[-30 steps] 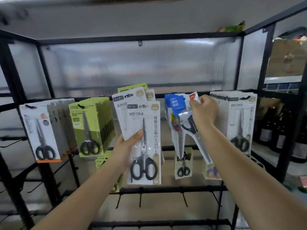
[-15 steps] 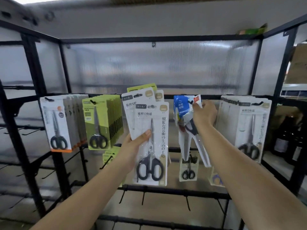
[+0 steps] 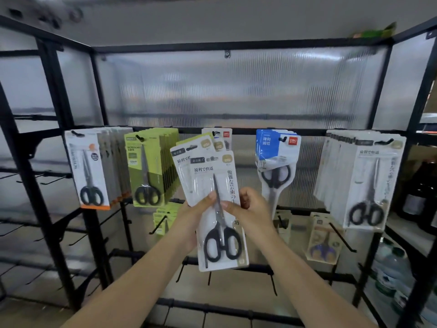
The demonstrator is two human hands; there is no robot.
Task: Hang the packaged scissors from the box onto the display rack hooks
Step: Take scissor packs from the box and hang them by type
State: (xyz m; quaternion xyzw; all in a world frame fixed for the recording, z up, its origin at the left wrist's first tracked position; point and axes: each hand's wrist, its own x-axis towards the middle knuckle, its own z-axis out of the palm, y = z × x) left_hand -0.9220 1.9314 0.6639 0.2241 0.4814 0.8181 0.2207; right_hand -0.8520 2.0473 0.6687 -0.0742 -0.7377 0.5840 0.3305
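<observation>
A fanned stack of white scissors packs (image 3: 208, 176) is held in front of the black display rack (image 3: 260, 132). My left hand (image 3: 196, 211) grips the stack from the left, thumb on the front pack. My right hand (image 3: 248, 209) pinches the front pack (image 3: 220, 233), with black-handled scissors, at its right edge. On the rack's top row hang orange-trimmed packs (image 3: 92, 171), green packs (image 3: 149, 169), blue-topped packs (image 3: 276, 162) and white packs (image 3: 361, 178).
Bare black hooks (image 3: 343, 237) stick out of the lower rails, some with small packs (image 3: 324, 240). A ribbed translucent panel (image 3: 236, 91) backs the rack. Dark bottles (image 3: 423, 200) stand on a shelf at the right.
My right hand let go of the blue-topped pack, now hanging on its hook, and came down to the stack in my left hand. The view shifted left.
</observation>
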